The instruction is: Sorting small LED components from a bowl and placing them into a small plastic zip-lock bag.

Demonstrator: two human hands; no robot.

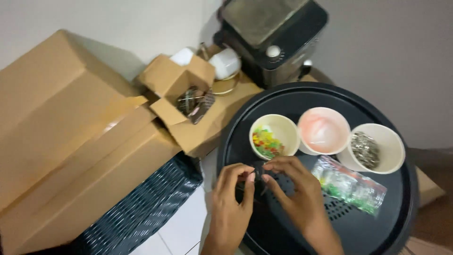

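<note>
— Black, round and perforated: that is the tray the person works over in the head view. What do the hands hold?

— The left hand and the right hand meet above the tray's near edge. Thumb and fingers of both are pinched on a small dark item held between them; it is too small to tell what it is.

— And what lies around them?

— Three bowls stand in a row on the tray, just beyond the hands. The cream bowl at the left holds small coloured pieces, red, yellow and green. The pink bowl in the middle touches it. The white bowl at the right holds a heap of small metallic pieces. A clear plastic bag with greenish pieces lies flat on the tray, just right of the right hand.

— Beyond the tray?

— Cardboard boxes fill the left side; a small open box among them holds dark objects. A dark woven basket sits below the boxes, and a black appliance with a round knob stands against the wall.
</note>
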